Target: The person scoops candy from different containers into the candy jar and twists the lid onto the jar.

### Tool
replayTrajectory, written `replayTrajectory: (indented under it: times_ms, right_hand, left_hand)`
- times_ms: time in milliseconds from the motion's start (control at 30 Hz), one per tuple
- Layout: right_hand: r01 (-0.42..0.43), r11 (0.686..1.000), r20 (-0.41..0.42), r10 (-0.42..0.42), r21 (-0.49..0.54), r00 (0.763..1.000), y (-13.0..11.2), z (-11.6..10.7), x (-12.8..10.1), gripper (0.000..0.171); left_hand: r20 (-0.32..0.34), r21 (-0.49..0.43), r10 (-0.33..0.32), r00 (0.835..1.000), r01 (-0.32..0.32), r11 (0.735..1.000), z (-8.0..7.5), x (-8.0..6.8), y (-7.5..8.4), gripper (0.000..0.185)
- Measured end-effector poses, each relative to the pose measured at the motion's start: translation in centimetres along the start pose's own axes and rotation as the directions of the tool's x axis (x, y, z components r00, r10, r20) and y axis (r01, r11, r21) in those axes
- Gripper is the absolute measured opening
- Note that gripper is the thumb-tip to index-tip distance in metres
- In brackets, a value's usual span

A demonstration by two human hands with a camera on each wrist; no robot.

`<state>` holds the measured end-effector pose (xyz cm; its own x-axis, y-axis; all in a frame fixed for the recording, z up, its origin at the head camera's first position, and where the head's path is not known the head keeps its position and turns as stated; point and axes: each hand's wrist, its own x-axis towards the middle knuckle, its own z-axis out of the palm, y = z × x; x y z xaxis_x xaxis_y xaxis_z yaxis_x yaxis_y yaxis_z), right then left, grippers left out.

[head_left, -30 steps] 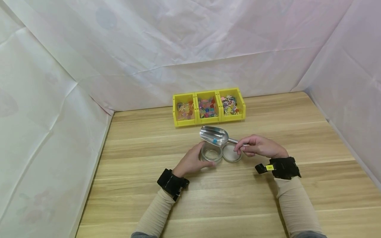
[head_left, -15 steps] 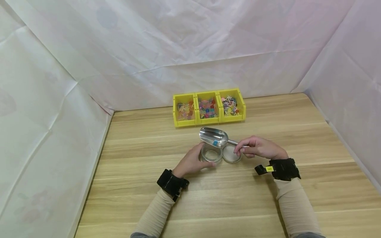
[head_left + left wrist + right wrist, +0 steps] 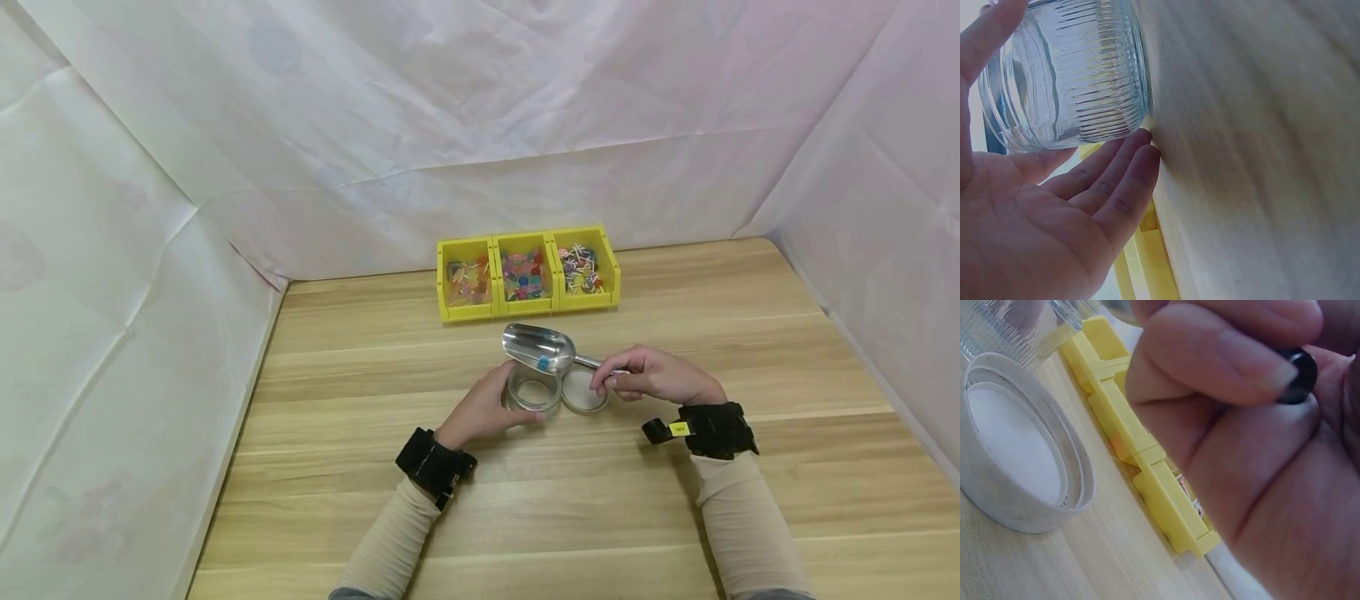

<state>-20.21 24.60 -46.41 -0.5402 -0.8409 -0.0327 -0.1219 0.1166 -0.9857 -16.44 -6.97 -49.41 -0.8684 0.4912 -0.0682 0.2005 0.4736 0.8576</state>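
My right hand (image 3: pixel 660 375) grips the handle of a shiny metal scoop (image 3: pixel 536 343). A small blue piece (image 3: pixel 543 362) lies in the scoop, near its handle end. The scoop is above the back rim of a glass jar (image 3: pixel 534 390), mouth up on the table. Around the jar's left side is my left hand (image 3: pixel 487 404), thumb in front and fingers behind. In the left wrist view the ribbed glass jar (image 3: pixel 1100 69) sits between thumb and fingers. The right wrist view shows the handle's black end (image 3: pixel 1300 378) inside the curled fingers; the scoop's bowl is out of sight there.
A round lid (image 3: pixel 585 392) lies inner side up, just right of the jar. Behind stand three joined yellow bins (image 3: pixel 525 307) holding small colourful pieces, some with white sticks. White cloth (image 3: pixel 480 192) hangs at the back and sides of the wooden table (image 3: pixel 585 500).
The head view has shifted very slightly. Scoop, jar and both hands keep nearly the same places, and the blue piece stays in the scoop.
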Motion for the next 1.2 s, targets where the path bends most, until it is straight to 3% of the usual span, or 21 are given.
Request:
replayTrajectory:
  times_ms: [1200]
  right_hand:
    - [0.003, 0.996, 0.003, -0.002, -0.093, 1.0, -0.38, 0.33, 0.0, 0.02]
  left_hand:
    - [-0.002, 0.023, 0.012, 1.0, -0.012, 1.0, -0.09, -0.29, -0.1, 0.092]
